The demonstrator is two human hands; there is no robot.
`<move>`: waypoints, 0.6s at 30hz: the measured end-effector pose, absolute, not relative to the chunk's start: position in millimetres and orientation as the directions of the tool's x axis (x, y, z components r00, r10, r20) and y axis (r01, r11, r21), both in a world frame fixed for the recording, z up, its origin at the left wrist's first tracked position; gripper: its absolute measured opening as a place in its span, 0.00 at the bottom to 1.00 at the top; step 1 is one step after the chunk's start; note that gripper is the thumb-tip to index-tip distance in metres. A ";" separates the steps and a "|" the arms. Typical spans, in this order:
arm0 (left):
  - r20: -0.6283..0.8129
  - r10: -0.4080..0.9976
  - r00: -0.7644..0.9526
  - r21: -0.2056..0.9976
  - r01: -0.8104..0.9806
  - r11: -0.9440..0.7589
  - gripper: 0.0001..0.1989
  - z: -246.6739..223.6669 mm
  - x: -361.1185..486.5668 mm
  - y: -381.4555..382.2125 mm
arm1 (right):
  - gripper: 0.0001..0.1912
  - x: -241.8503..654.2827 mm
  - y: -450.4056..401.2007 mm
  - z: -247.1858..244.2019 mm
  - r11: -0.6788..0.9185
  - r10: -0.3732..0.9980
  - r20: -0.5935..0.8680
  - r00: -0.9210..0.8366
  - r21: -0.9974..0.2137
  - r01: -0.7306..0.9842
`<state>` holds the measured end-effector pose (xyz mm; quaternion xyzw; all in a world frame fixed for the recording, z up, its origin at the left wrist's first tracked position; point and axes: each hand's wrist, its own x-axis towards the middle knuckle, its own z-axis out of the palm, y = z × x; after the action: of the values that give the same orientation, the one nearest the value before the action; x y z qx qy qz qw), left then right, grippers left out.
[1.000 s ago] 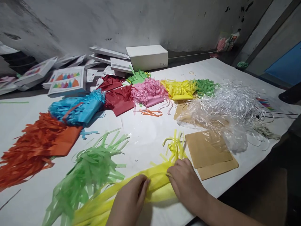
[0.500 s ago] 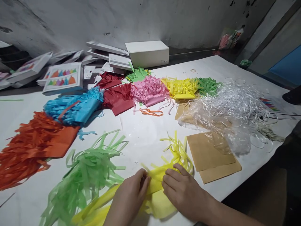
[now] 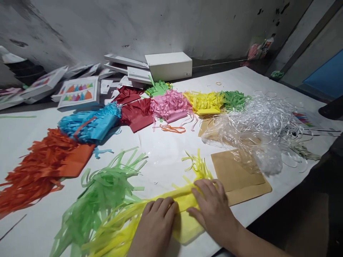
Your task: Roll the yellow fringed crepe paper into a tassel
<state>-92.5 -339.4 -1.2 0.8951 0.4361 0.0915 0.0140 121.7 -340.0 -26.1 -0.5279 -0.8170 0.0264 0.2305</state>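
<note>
In the head view, the brown paper lies on the white tabletop, just beyond the person's right hand. To its left, on the near side of the table, is the yellow tissue paper, cut into long strips that trail off leftward and a short tuft that stands near the brown paper's left edge.

The right hand rests on the tissue with its fingers over the upper fold and its thumb held apart from them. The left hand, farther from the brown paper, lies over the same tissue with its fingers close together and bent; whether it pinches the tissue cannot be told.

Well to the left of the brown paper, next to the yellow strips, spreads the light green fringe; past it lies the orange bundle. Beyond the brown paper to its left are the blue bundle, the dark red bundles and the pink bundle. Clear plastic overlaps the brown paper's right side, with shiny white strands behind it. The white box sits farthest back, to the brown paper's left.
</note>
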 end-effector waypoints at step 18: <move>0.393 0.723 0.568 0.157 0.733 -0.662 0.11 -13.5 -101.1 -343.8 | 0.11 104.4 -340.6 -28.4 0.743 0.656 0.402 -0.639 -0.199 0.639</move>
<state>-101.1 -343.8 -13.5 0.8854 0.4112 0.2165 -0.0116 104.4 -340.6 -28.4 -0.3576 -0.9050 0.0191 0.2298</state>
